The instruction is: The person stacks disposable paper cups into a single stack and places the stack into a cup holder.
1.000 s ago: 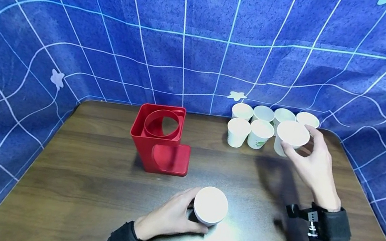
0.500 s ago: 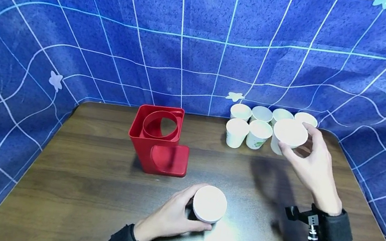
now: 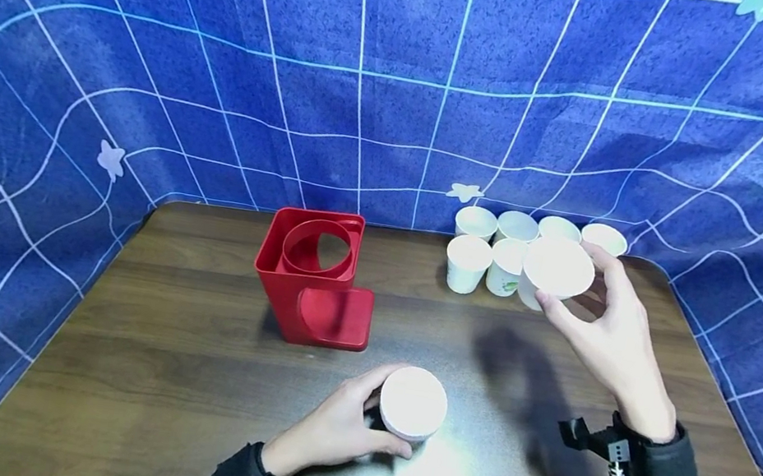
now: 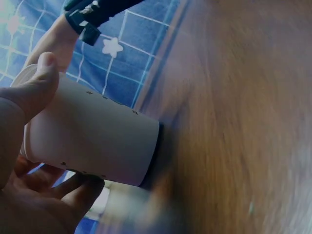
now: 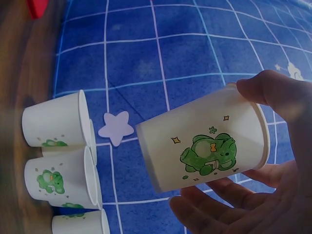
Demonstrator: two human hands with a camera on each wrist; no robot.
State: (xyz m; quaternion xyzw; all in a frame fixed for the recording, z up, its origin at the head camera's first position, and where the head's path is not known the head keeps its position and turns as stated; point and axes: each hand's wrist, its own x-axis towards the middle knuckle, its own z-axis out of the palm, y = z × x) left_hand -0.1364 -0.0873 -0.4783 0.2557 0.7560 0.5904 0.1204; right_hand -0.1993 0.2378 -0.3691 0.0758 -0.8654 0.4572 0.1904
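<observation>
My left hand (image 3: 355, 425) holds a white paper cup (image 3: 413, 402) upright near the front of the table, thumb and fingers around its sides. Its base (image 4: 148, 161) is at the wood or very close to it. Farther back on the right, my right hand (image 3: 617, 334) pinches another white paper cup (image 3: 558, 268) by its rim area; a green bear print (image 5: 209, 153) shows on its side. That cup is in the air, in front of a group of similar paper cups (image 3: 467, 264) at the back edge.
A red holder (image 3: 302, 284) with a round ring on top and a flat foot stands left of centre. Several white cups (image 5: 61, 180) form two rows by the blue gridded cloth (image 3: 404, 92). The wooden table (image 3: 144, 367) shines under a bright reflection near the left hand.
My right hand has lifted its cup slightly and moved it left and toward me, partly covering a front-row cup. The left hand and its cup stay nearly still.
</observation>
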